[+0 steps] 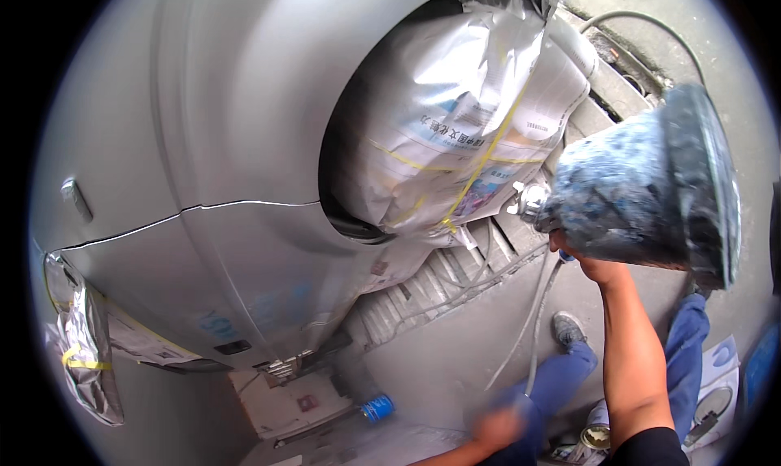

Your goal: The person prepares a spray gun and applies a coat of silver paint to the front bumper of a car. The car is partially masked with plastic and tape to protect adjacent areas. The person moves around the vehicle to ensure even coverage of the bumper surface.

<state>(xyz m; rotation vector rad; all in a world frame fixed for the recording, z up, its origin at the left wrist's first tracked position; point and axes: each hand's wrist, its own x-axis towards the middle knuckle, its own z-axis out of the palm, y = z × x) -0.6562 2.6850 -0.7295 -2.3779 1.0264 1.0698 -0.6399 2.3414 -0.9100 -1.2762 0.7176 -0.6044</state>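
My right hand (592, 263) is wrapped round the handle of a spray gun, mostly hidden under its large cup (622, 189). The cup is stained blue-grey, with a dark wide lid. The gun's silver head (533, 203) faces left, toward a car wheel wrapped in newspaper and plastic (464, 124) with yellow tape. A thin grey hose (538, 336) hangs below the gun toward my left hand (498, 427). That hand is low by my knee and smeared by motion; whether it holds the hose cannot be made out. The silver-grey car body (244, 100) fills the left.
A wrapped, taped part (85, 364) sticks out from the car at far left. On the floor are a blue can (377, 407), an open can (596, 436) and a printed white sheet (720, 385). Slatted grating (431, 283) runs beside the car; another hose (651, 19) lies at upper right.
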